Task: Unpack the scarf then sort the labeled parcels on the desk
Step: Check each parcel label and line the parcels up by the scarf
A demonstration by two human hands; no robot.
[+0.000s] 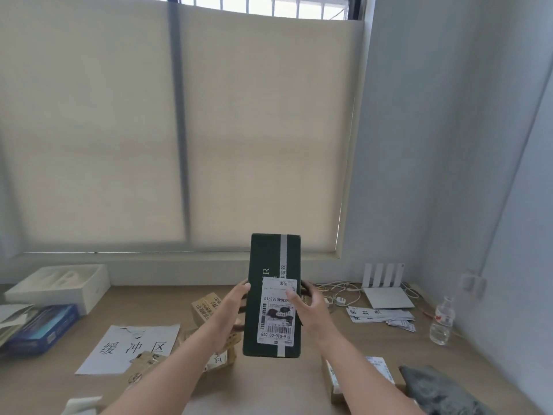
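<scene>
Dark green box, held upright above the desk at 6 o'clock of the view. It has a pale tape stripe along its length. Its white shipping label carries barcodes and "516-K20-00 028", upside down. Left hand grasps the box's 9 o'clock edge. Right hand grasps the 3 o'clock edge, thumb on the label.

Paper sheet at 8 o'clock reads "缓冲区". Brown parcels lie beneath the arms. White router and water bottle at 3 o'clock. Grey fabric at 5 o'clock. Beige roller blind covers the window; grey wall at right.
</scene>
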